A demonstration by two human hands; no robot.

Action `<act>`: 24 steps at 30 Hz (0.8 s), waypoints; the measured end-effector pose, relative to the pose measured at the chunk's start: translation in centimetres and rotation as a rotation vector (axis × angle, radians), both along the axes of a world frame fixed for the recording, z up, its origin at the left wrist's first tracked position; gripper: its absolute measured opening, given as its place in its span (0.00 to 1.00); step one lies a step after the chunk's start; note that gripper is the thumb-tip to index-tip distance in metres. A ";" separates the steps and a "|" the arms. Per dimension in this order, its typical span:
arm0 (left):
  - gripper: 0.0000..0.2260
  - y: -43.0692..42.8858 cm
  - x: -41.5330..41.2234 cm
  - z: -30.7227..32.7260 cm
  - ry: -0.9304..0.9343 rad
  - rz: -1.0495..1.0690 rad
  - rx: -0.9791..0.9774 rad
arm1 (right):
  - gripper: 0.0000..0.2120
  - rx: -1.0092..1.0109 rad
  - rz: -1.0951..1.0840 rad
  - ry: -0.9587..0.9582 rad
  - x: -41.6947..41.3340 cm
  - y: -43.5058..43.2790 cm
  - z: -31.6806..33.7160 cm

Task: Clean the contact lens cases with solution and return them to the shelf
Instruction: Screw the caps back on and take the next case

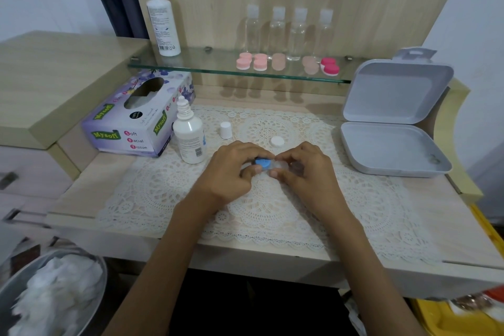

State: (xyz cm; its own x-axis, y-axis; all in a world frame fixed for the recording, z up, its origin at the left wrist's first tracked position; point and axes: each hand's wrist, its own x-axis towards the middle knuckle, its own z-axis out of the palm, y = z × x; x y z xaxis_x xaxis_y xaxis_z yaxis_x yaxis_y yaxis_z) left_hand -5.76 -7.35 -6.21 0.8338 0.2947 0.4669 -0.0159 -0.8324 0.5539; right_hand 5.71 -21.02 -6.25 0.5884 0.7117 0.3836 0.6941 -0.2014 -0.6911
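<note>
**A:** Where is the lens case [266, 165]?

**B:** At the centre of the frame, over the lace mat [272, 207]. Whether it touches the mat I cannot tell. Both hands have it. The left hand [231, 172] curls its fingers round the end with the blue cap [262, 163], and the right hand [302, 169] pinches the clear, uncapped end.

**A:** How will it handle?

**B:** I'd judge it very light, made of stiff plastic, and probably slick once solution is on it. It seems safest to hold it by the cap's rim and the outer wall of the open cup, keeping fingers out of the cup.

**A:** Any loose parts?

**B:** A white cap [277, 141] lies on the mat just above the hands. The solution bottle [189, 142] stands left of centre with its nozzle bare. Its small cap [225, 130] stands close by.

**A:** And the surface?

**B:** The lace is soft and full of holes, so small parts may sit unevenly on it. It covers a pale wooden desk [450, 226].

**A:** The surroundings?

**B:** The glass shelf [212, 67] runs across the upper middle and carries pink cases [253, 61]. A tissue box [136, 120] sits at the left and an open grey box [392, 144] at the right.
</note>
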 end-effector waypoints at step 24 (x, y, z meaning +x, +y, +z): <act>0.20 -0.4 -0.3 0.4 0.039 0.016 -0.093 | 0.13 -0.001 -0.012 -0.009 -0.1 0.0 0.1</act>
